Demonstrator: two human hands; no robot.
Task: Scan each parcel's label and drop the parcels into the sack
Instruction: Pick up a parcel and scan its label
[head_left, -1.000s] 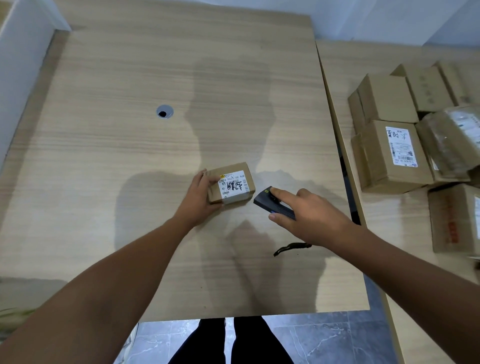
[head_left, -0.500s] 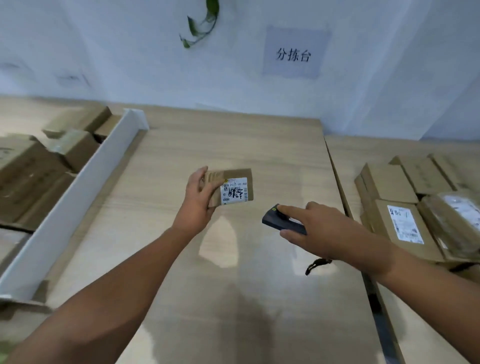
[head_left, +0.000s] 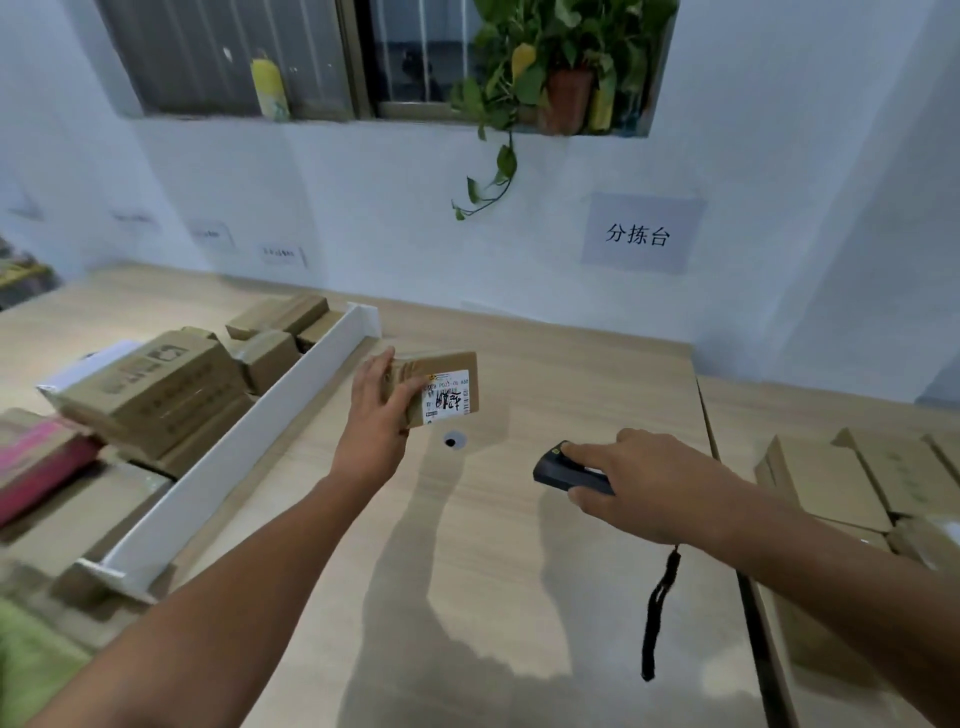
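head view: white divider (head_left: 223, 467) left of parcel (head_left: 441, 387).

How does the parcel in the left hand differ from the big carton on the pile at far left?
The small parcel is held off the table by the left hand; the big carton rests on other boxes behind the white divider. The small parcel shows a white label with black handwriting; the big carton shows only printed marks. The small parcel is far smaller. Both are brown cardboard.
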